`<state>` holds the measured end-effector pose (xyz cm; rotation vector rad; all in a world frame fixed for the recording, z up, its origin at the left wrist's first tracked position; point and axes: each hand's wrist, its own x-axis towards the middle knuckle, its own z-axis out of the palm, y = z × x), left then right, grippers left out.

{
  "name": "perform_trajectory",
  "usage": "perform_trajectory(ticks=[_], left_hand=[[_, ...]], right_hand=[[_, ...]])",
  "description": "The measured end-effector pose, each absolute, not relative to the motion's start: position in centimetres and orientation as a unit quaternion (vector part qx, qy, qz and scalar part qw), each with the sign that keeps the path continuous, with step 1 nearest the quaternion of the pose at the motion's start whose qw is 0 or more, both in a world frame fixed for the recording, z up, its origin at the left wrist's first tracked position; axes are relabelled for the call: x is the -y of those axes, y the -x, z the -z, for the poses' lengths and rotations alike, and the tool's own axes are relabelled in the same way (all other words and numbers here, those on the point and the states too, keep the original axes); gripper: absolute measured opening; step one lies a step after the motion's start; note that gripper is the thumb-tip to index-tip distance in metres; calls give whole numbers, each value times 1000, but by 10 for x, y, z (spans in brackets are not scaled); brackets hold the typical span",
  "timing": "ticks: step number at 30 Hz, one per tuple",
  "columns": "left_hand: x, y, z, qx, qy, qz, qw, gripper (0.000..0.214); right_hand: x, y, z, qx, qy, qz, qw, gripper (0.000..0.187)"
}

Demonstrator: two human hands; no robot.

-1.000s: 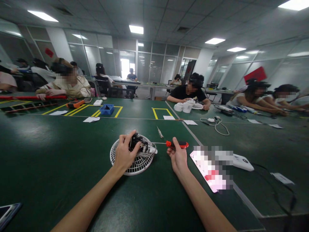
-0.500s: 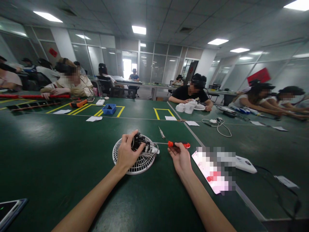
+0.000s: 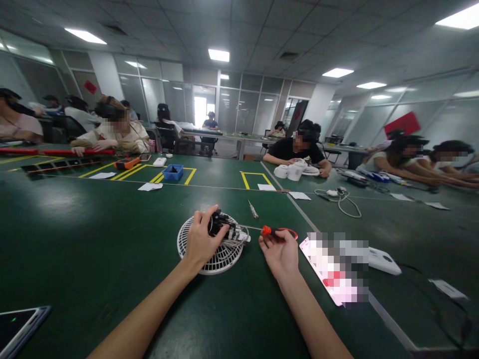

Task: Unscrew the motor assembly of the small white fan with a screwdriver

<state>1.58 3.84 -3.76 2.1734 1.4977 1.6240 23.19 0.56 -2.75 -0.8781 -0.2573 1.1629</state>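
A round white fan grille (image 3: 220, 257) lies flat on the green table (image 3: 93, 234) in front of me. My left hand (image 3: 200, 239) is closed around a black fan motor (image 3: 217, 223) with white wires that sits on the grille. My right hand (image 3: 280, 250) grips a red-handled screwdriver (image 3: 279, 231), held level with its thin shaft pointing left at the motor. A second small screwdriver (image 3: 253, 209) lies on the table just beyond.
A blurred card (image 3: 329, 269) and a white device (image 3: 383, 260) lie to the right. A phone (image 3: 18, 326) sits at the near left edge. Farther off are a blue tray (image 3: 172, 172), paper slips, a white cable (image 3: 339, 197) and several seated people at work.
Both hands stay on the motor and the screwdriver. The screwdriver has shifted slightly in my right hand's fingers, and the view has tilted up and left a little.
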Motion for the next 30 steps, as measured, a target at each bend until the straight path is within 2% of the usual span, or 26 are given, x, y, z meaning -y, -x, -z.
perform_trajectory(ticks=[11,17,30], left_hand=[[-38,-15,38,-463,-705,-537,14,55],[-38,-15,38,-472,-707,-527,16,55],[-36,-16,37,-482,-703,-523,-5,56]], right_hand=[[-5,-219,20,90,439,-501,740,23],[-2,-221,17,99,412,-510,749,11],[-3,-217,18,113,404,-507,753,23]])
